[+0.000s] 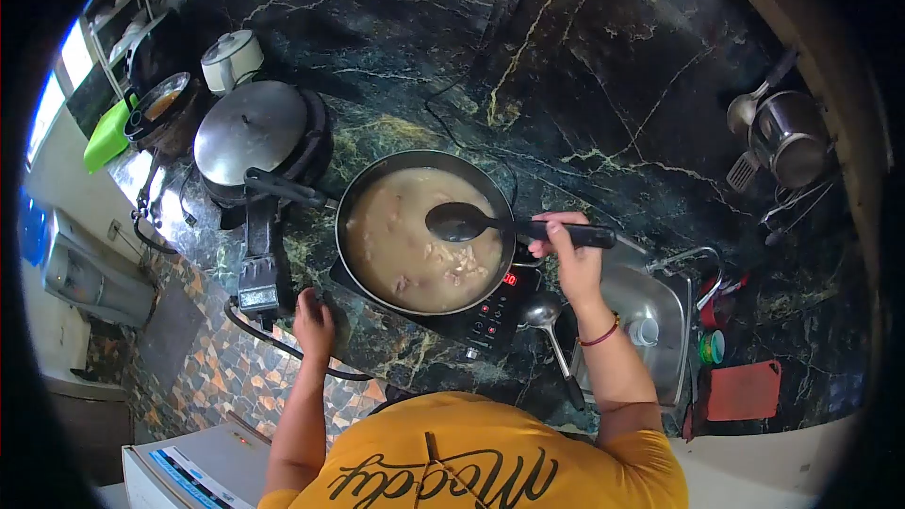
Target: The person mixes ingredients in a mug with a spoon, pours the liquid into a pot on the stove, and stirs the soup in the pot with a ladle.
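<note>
My right hand [572, 259] is closed around the handle of a black cooking spoon [459, 222]. The spoon's bowl is over the pale, cloudy soup [396, 236], which has light pieces in it. A deep, dark-rimmed pan [344, 269] holds the soup, its handle pointing left. Under the pan is a black induction cooker [485, 328] with a lit red display. My left hand [314, 322] is at the counter's front edge, left of the cooker and apart from the pan. Its fingers are mostly hidden.
A metal ladle [542, 311] lies right of the cooker, beside the steel sink [617, 287]. Left of the pan stands a lidded wide pan [250, 132], with a white pot [232, 61] behind it. A red chopping board [745, 390] and steel pot [790, 137] are at right.
</note>
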The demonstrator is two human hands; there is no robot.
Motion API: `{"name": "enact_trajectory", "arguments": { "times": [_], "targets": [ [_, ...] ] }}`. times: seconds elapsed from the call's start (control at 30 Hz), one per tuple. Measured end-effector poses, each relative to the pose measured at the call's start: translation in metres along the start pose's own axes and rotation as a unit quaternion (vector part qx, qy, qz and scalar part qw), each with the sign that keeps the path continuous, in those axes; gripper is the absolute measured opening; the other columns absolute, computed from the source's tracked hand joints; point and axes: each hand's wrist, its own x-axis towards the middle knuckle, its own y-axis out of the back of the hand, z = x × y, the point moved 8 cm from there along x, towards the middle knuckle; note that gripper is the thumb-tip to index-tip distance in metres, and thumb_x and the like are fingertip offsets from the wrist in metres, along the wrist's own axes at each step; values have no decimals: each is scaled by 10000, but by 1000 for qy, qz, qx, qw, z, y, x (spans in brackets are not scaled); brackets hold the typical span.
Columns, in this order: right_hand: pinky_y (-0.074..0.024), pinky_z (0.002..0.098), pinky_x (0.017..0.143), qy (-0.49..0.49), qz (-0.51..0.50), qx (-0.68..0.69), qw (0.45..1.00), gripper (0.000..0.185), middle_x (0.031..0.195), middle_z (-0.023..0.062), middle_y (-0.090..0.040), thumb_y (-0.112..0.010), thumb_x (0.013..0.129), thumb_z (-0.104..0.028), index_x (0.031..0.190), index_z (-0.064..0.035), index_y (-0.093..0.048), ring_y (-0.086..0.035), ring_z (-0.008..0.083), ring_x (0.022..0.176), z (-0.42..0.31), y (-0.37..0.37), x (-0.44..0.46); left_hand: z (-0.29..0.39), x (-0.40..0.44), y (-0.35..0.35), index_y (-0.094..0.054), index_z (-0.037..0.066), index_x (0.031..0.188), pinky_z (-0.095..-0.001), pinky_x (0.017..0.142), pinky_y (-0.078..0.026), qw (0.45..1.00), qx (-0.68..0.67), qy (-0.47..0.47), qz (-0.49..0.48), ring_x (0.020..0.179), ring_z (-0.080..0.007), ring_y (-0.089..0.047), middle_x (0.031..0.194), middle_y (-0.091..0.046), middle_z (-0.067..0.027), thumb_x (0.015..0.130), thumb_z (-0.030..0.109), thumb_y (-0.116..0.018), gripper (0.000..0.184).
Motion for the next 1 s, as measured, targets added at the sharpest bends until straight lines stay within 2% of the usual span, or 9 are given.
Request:
{"name": "enact_trajectory", "arguments": {
  "times": [0.13, 0.2, 0.33, 0.4, 0.47, 0.5, 0.7, 0.93, 1.0],
  "targets": [
    [-561, 291, 796, -32, -99, -51, 993, 189, 1062, 111, -687, -652, 932, -58, 1110, 3, -631, -686, 180, 865, 6, -23, -9, 1, 0, 0, -520, 84, 1253, -459, 835, -517, 1000, 27, -8, 1, 1020, -408, -633, 1169, -644, -192, 875, 107, -576, 383],
    [-539, 322, 875, 160, -177, -223, 945, 215, 1090, 117, -700, -711, 879, -59, 1086, -20, -667, -688, 215, 953, -11, -46, -12, -1, 0, -2, -513, 84, 1260, -463, 841, -513, 1000, 22, -4, -9, 1030, -411, -627, 1170, -642, -192, 876, 114, -577, 390],
    [-515, 333, 922, 109, -214, -246, 939, 262, 1104, 111, -709, -751, 836, -61, 1089, -44, -686, -675, 239, 1033, -3, -68, -15, -1, 0, -1, -514, 83, 1252, -465, 834, -513, 1000, 12, -10, -4, 1021, -411, -630, 1159, -643, -192, 874, 115, -582, 385],
    [-534, 318, 868, 149, -214, -247, 933, 215, 1028, 98, -716, -726, 874, -85, 1078, -36, -681, -691, 202, 962, -6, -73, -15, 4, 0, 2, -517, 79, 1237, -465, 815, -516, 1000, 27, -11, 1, 991, -412, -637, 1130, -649, -193, 869, 110, -590, 376],
    [-550, 283, 764, -82, -163, -151, 971, 163, 937, 68, -707, -680, 928, -126, 1055, -24, -665, -690, 141, 843, 16, -58, -8, 7, 1, 4, -519, 80, 1231, -464, 798, -517, 1000, 25, 2, -8, 961, -407, -641, 1101, -652, -190, 864, 106, -595, 375],
    [-537, 247, 665, -107, -113, -111, 982, 139, 869, 48, -687, -639, 964, -150, 1018, -22, -647, -665, 96, 754, 24, -48, -4, 6, 1, 3, -521, 81, 1225, -463, 781, -519, 999, 23, 12, -19, 931, -401, -646, 1073, -655, -187, 860, 102, -600, 374],
    [-559, 293, 593, -241, -44, 25, 969, 149, 805, 115, -666, -632, 949, -161, 914, -36, -560, -677, 201, 624, 61, -44, 2, 8, 1, 4, -527, 88, 1214, -460, 739, -518, 1000, 7, -18, 14, 863, -372, -649, 987, -650, -169, 847, 93, -615, 378],
    [-572, 297, 552, -188, -9, 83, 979, 175, 833, 147, -657, -629, 943, -153, 954, 7, -559, -692, 240, 606, 51, -39, 15, 10, 1, 7, -529, 97, 1219, -467, 743, -520, 1000, 12, -19, 21, 865, -375, -654, 992, -654, -162, 847, 100, -622, 383],
    [-575, 290, 616, -170, -21, 72, 983, 164, 863, 144, -671, -626, 950, -135, 990, 18, -580, -696, 207, 660, 30, -41, 14, 10, 1, 6, -529, 101, 1216, -467, 746, -519, 1000, 2, -5, 10, 873, -385, -654, 1005, -656, -168, 852, 102, -619, 375]
  ]
}}
